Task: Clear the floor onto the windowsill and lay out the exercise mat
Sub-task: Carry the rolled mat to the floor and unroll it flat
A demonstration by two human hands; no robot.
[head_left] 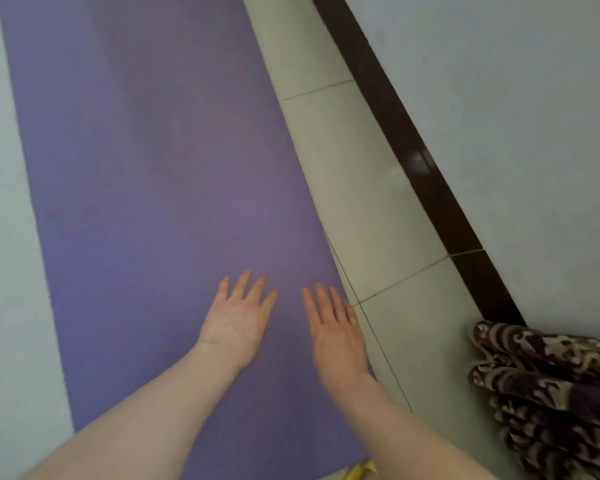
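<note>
From the head view, you are pressing both palms flat on the mat (146, 188), which is lying unrolled on the floor (371, 202) and running away from you, its right edge just beside the dark skirting (426, 174) strip along the wall. Your left hand (238, 318) is resting open, fingers spread, gripping nothing; your right hand (336, 332) is lying flat too, fingers straight and close together, its outer edge right at the mat's border. A patterned cloth (548, 386) is hanging or bunching at the lower right, near the skirting, apart from the mat. The windowsill is not showing here, so whether the floor is fully cleared I cannot tell. The mat looks nearly laid. What could go wrong: if you are pushing forward rather than down, the mat may be sliding on the smooth tiles and skewing toward the wall; a near end that wants to curl may be springing up once you lift off.
</note>
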